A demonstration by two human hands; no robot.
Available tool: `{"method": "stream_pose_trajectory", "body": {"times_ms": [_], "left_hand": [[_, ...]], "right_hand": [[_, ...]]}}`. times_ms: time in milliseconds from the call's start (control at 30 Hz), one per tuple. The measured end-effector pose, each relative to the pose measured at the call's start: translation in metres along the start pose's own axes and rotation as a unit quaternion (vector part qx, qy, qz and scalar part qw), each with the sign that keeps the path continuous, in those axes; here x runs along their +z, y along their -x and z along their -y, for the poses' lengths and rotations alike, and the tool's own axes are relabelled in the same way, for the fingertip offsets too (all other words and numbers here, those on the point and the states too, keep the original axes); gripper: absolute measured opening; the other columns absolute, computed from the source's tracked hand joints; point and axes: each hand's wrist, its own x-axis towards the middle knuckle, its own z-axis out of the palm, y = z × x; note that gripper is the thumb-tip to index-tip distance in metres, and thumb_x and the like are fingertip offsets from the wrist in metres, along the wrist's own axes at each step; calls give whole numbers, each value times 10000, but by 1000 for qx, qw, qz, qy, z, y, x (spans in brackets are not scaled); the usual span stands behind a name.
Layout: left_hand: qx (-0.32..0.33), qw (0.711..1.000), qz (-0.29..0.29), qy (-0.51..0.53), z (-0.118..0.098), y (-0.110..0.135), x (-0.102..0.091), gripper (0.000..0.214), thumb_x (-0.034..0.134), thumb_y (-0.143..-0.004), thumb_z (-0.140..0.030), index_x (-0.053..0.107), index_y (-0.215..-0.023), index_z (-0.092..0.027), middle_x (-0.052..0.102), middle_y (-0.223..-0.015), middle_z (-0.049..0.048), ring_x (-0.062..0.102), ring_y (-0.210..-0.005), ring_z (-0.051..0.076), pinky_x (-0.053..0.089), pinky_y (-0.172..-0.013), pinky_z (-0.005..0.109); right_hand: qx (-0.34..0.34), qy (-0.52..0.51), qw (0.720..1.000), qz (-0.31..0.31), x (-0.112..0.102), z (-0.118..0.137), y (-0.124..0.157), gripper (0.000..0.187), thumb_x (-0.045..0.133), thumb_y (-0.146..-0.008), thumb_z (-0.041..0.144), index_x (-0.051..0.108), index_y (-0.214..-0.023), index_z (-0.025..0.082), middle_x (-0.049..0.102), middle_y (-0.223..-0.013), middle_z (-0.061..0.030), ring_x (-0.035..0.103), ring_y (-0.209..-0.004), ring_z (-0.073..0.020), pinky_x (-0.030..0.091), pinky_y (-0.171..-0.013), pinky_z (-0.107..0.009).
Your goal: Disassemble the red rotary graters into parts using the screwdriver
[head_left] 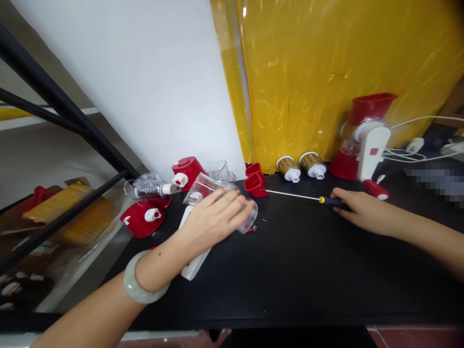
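My left hand (213, 217) lies over a clear plastic housing (203, 189) on the black table (297, 270), fingers curled around it. A pale bangle (139, 285) circles that wrist. A white handle piece (194, 266) sticks out from under the hand. My right hand (362, 210) rests on the table with its fingers closed on the dark handle of a long screwdriver (293, 195). The shaft's tip points left toward a small red plastic part (255, 183).
Red and clear grater parts (143, 217) lie at the left. Two metal drum blades (289, 168) stand by the yellow sheet (326, 72). An assembled red-and-white rotary grater (366, 140) stands at the right with white cables (416, 154). A black rack (65, 116) is on the left.
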Motion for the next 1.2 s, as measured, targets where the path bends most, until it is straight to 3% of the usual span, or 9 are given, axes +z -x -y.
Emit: {"method": "stream_pose_trajectory", "body": {"times_ms": [267,567,767,933,1067,1200], "left_hand": [[-14,1000,11,6,11,2,18,353,524,-955,-59,631,-1282,-139,733,-1173,110,658,-1152,247,493,-1029,409],[-29,997,57,34,5,6,24,400,500,-942,-37,618,-1303,-161,719,-1220,110,635,-1193,249,484,-1046,413],[-165,984,22,67,-1,11,23,496,675,-869,-186,552,-1348,-153,677,-1221,161,615,-1158,320,490,-985,460],[-303,941,-29,147,0,9,26,653,775,-810,-462,517,-1316,-140,645,-1209,180,602,-1135,335,500,-960,486],[-321,927,23,195,11,-1,25,721,809,-756,-537,532,-1316,-177,641,-1206,140,608,-1109,313,511,-930,450],[-314,923,76,208,33,-12,16,708,817,-738,-555,566,-1300,-205,647,-1200,118,623,-1077,312,521,-871,430]], "right_hand": [[32,42,999,13,7,12,-2,112,471,-923,287,525,-972,201,683,-907,-91,683,-788,-243,489,-690,-342],[-4,29,1000,6,13,6,-2,140,465,-930,326,524,-944,200,684,-880,-91,676,-750,-240,488,-664,-344],[30,-1,999,-11,4,12,-5,417,416,-967,610,524,-935,208,671,-831,-84,658,-740,-250,471,-667,-350],[16,-40,997,-62,-15,21,-11,440,365,-994,611,535,-972,206,667,-885,-95,635,-778,-243,472,-733,-364],[-42,-47,989,-131,-29,26,-24,379,455,-973,564,548,-1039,203,664,-1032,-130,635,-930,-276,478,-828,-386],[-92,-14,982,-166,-45,30,-41,370,475,-964,549,550,-1023,192,649,-1034,-159,615,-985,-306,463,-887,-419]]}}
